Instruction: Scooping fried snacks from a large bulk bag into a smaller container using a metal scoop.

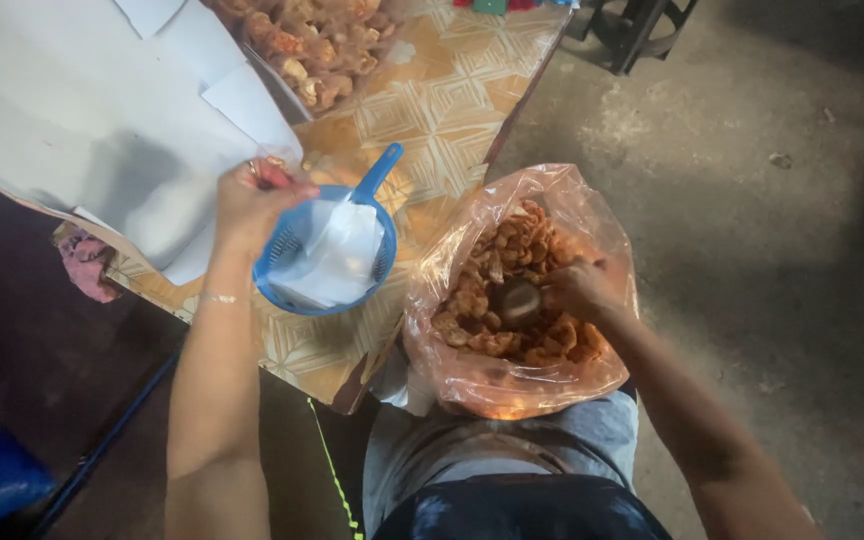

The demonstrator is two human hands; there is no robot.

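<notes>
Centre right of the frame: the right hand (574, 290) grasps a dark scoop (518, 301) sunk in orange fried snacks (492, 300) filling a clear plastic bag (592, 215) on the person's lap. Centre left: the left hand (252, 205), fingers clenched, pinches the edge of a small clear bag (337, 255) set in a blue plastic strainer (292, 290) on the patterned table (452, 100). Upper left: white paper sheets (62, 110); top centre: a second bag of snacks (322, 45).

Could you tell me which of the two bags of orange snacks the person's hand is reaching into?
The large bag on the person's lap, with the right hand inside; the other bag lies untouched at the table's far end.
</notes>
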